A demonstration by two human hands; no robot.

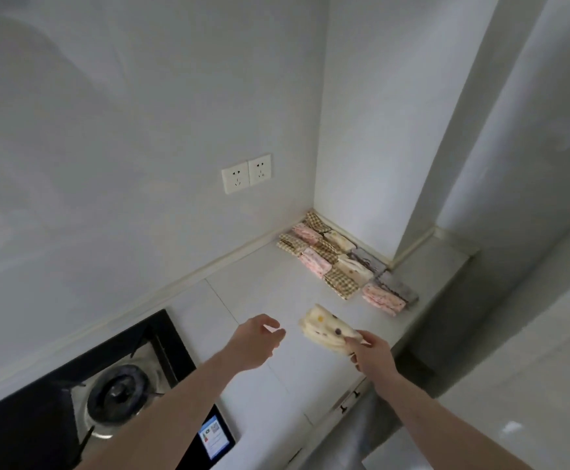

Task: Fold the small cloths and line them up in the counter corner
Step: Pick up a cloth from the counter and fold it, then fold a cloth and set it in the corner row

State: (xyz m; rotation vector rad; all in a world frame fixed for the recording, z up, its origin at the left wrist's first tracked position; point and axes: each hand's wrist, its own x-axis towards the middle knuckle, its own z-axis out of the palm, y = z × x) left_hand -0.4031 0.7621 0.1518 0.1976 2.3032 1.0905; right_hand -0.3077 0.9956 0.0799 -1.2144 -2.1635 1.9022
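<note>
I see the folded cream cloth [326,332] with small dots pinched at its near end by my right hand [373,356], thumb and fingers closed on the fabric. That is the right grip: holding the cloth. The cloth sticks out from the grip toward the far left, over the white surface [270,286]; I cannot tell whether its far end touches the surface or hangs just above it.

My left hand [254,342] is just left of the right grip, apart from the cloth, fingers loosely curved with thumb and forefinger spread. That grip is wide and holds nothing.

Beyond the right grip, toward the corner, the row of cloths [344,262] lies flat on the surface, folded pieces packed edge to edge: checked tan ones, pink floral ones, cream ones and grey ones. The farthest sits right in the corner where the 2 walls meet; the nearest pink one [383,298] is a short way past the held cloth, not touching it.

Left of and below the left grip is the black stove [114,398] with 1 burner and a sticker at its near edge. On the wall above are 2 sockets [246,173] side by side.
</note>
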